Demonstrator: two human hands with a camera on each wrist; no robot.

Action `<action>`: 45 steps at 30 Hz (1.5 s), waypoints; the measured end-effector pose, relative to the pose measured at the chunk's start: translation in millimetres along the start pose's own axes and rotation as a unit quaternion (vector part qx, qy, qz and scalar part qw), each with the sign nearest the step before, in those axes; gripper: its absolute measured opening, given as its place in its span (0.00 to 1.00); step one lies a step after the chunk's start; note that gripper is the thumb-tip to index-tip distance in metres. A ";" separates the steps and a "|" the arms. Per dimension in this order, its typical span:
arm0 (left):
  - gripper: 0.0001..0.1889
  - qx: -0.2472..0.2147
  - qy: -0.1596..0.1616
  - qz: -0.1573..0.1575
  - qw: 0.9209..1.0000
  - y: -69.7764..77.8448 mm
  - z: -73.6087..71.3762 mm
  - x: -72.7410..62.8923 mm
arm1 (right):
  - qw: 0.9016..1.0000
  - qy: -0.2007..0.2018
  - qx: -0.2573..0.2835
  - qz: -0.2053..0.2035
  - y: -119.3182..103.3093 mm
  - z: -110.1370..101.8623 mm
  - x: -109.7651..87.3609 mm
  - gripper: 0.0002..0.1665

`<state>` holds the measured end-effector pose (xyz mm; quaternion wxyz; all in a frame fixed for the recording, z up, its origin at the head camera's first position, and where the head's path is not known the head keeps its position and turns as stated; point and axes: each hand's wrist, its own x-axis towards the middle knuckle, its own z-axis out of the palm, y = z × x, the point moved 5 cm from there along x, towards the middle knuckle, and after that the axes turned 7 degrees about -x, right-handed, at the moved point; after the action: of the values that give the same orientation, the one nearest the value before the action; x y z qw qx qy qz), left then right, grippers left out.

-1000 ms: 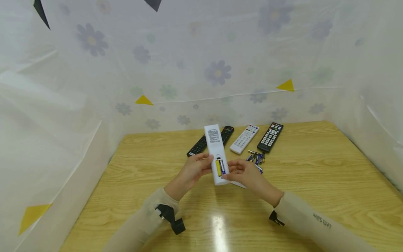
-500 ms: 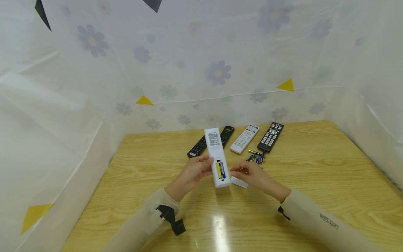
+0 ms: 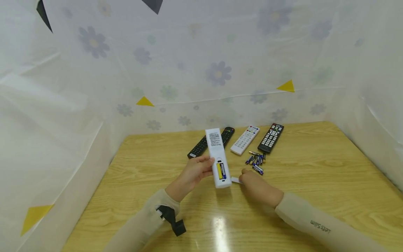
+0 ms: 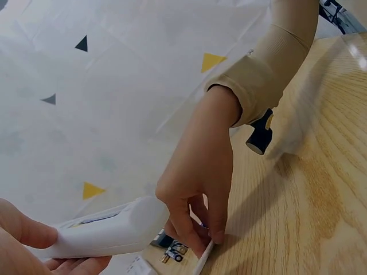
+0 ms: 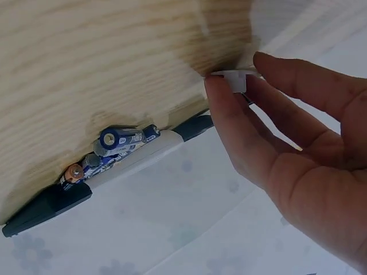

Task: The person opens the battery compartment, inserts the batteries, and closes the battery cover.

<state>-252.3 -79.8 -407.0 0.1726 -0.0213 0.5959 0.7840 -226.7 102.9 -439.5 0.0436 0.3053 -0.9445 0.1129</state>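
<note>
My left hand (image 3: 193, 175) holds a white remote control (image 3: 216, 152) by its left side, back face up, raised above the table. Its battery compartment is uncovered, with a yellow battery and a blue-and-silver battery (image 3: 223, 170) lying side by side in it. To the right of the remote, my right hand (image 3: 259, 187) pinches the white battery cover (image 3: 236, 180) at the tabletop. Thumb and fingers meet on that cover (image 5: 236, 82) in the right wrist view. In the left wrist view the remote (image 4: 109, 232) is seen from its end.
Several loose batteries (image 3: 258, 160) lie beyond my right hand. Farther back are a black remote (image 3: 197, 148), partly hidden by the held one, another white remote (image 3: 244, 140) and a second black remote (image 3: 270, 138). A patterned sheet (image 3: 189, 70) encloses the wooden table (image 3: 151, 168).
My right hand has left the remote's battery compartment and moved right and down to the cover on the table. The left hand keeps holding the remote, which has lowered slightly.
</note>
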 end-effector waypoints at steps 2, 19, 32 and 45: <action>0.18 -0.002 0.001 -0.001 1.000 -0.4 0.0 -0.4 | 1.000 0.004 -0.005 -0.007 -0.8 -1.5 0.0 0.03; 0.18 0.007 0.009 0.000 1.000 -0.5 1.2 0.9 | 0.977 0.150 0.136 0.068 18.2 -42.5 6.4 0.01; 0.18 0.005 0.005 -0.008 1.000 0.5 3.8 0.5 | 0.905 0.287 0.312 0.042 16.0 -76.9 5.4 0.08; 0.18 0.011 -0.002 0.001 1.000 -0.4 5.3 1.3 | 0.905 0.224 0.358 -0.048 -5.4 -70.5 23.8 0.07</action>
<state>-252.5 -74.5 -406.2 0.1732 -0.0172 0.6037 0.7780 -241.9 102.0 -366.5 0.1473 0.3115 -0.7900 0.5072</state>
